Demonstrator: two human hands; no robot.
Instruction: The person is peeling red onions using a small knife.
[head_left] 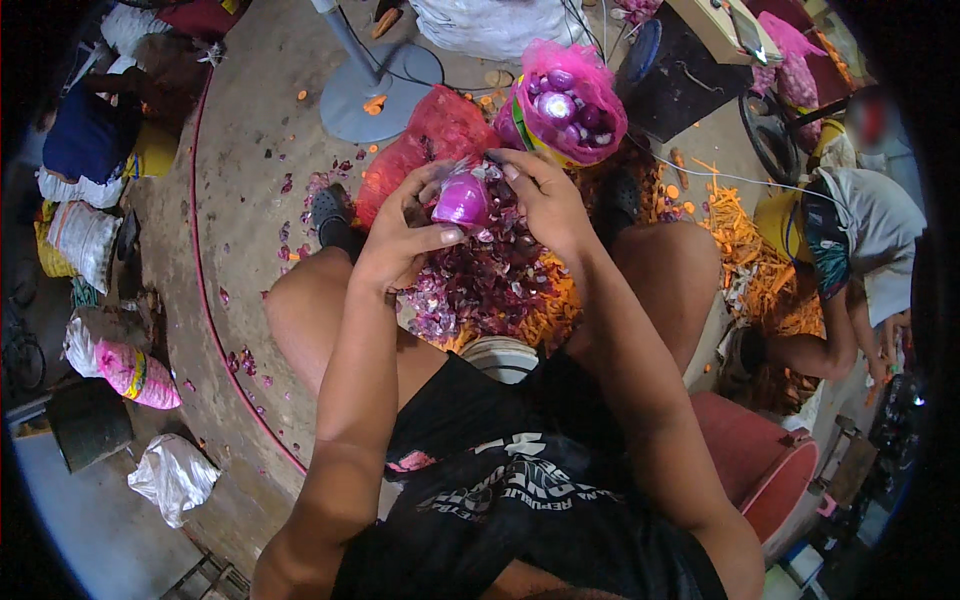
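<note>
My left hand (405,225) is wrapped round a shiny, partly peeled red onion (461,200), with the thumb along its near side. Loose papery skin clings to the onion's top. On the onion's right, my right hand (545,200) has its index finger and thumb drawn together near that skin. Whatever is between those fingertips is too small to make out. Beneath both hands lies a heap of purple onion skins (470,285), mixed with orange peelings (553,300).
A pink mesh bag of peeled onions (570,105) stands ahead right, beside a red mesh sack (410,145). A grey stand base (365,110) is farther off. At right, a co-worker (870,220) bends over orange peelings (750,245). A red bucket (760,465) lies near my right side.
</note>
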